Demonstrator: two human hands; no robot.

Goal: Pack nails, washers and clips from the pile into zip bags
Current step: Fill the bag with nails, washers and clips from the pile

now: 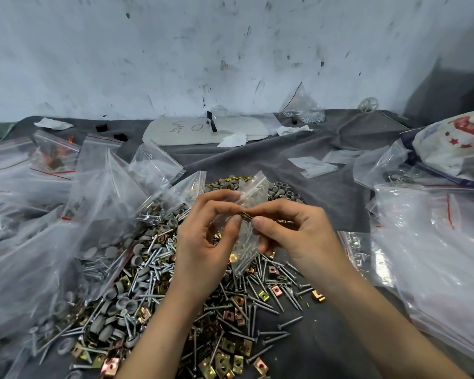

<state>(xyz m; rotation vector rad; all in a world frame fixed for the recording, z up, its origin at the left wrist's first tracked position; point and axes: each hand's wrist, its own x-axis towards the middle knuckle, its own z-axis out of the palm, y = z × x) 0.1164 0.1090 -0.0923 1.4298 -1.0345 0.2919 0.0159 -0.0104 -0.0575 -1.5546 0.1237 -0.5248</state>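
Observation:
A big pile [192, 302] of grey nails, grey washers and brass-coloured clips lies on the dark cloth in front of me. Over it my left hand [203, 242] holds a small clear zip bag [246, 236] by its upper edge; several nails and a brass piece show through the bag. My right hand [293, 231] pinches a brass clip [245, 216] between thumb and forefinger right at the bag's mouth. Both hands meet at the centre of the view.
Large clear zip bags [66, 214] crowd the left side, and more bags [433, 255] lie stacked at the right. A printed sack [460, 149] sits at the far right. A white board [203, 129], tissues and a bag of small metal parts [301, 108] line the stained wall.

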